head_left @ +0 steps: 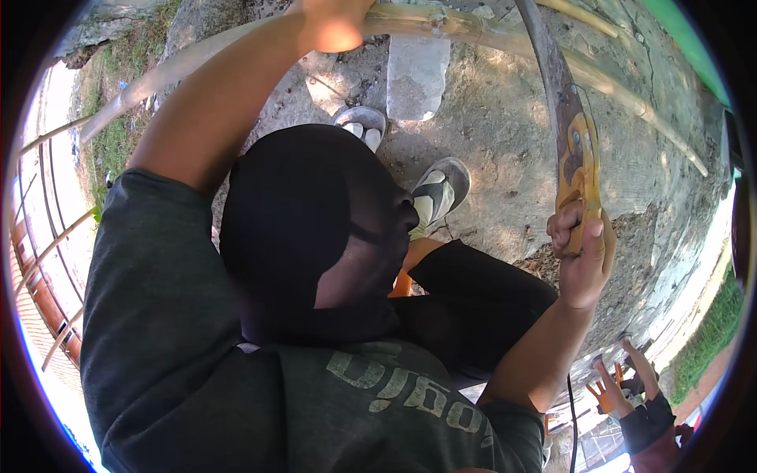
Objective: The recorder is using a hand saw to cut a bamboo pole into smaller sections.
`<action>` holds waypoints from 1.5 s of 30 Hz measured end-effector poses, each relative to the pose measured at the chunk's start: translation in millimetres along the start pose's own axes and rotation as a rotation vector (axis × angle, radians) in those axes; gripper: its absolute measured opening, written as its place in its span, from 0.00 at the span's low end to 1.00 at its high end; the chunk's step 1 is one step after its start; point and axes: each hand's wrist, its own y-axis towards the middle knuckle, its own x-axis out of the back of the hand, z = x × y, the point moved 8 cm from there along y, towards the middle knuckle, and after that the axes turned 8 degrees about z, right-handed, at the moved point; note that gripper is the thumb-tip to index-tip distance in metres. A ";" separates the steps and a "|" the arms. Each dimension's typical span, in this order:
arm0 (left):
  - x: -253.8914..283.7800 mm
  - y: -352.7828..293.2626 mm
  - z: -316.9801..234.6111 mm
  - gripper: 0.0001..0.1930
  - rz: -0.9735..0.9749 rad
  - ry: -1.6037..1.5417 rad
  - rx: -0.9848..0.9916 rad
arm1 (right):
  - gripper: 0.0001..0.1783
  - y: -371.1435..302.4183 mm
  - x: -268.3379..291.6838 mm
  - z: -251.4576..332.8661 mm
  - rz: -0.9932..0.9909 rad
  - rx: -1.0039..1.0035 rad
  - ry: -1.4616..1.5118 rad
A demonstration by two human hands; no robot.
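My right hand [583,248] is closed around the yellow handle of a hand saw [560,98]. The saw's dark blade rises to the top edge and crosses a long bamboo pole [473,30]; I cannot tell whether its teeth touch the bamboo. At the top edge my left hand [335,25] lies against this pole, left of the saw, with its fingers cut off by the picture's edge. The pole runs across the upper view, its two ends reaching down to the left and right. My sandaled feet are below it.
A pale flat slab [416,79] lies on rough concrete ground [505,142] between the pole and my feet. Another bamboo piece [579,16] lies at the upper right. Thin poles [55,248] stand at the far left. Another person [650,430] is at the lower right.
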 end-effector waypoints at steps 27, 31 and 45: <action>4.6 -6.5 11.2 0.18 -0.126 -0.008 -0.007 | 0.29 -0.1 -24.5 -33.7 0.118 -0.007 0.369; 0.5 -2.4 10.2 0.19 -0.096 0.017 -0.005 | 0.28 3.9 -26.0 -35.3 0.101 -0.018 0.389; 11.6 -3.8 7.8 0.20 0.019 0.000 0.023 | 0.27 42.7 -43.6 -62.2 0.061 -0.114 0.395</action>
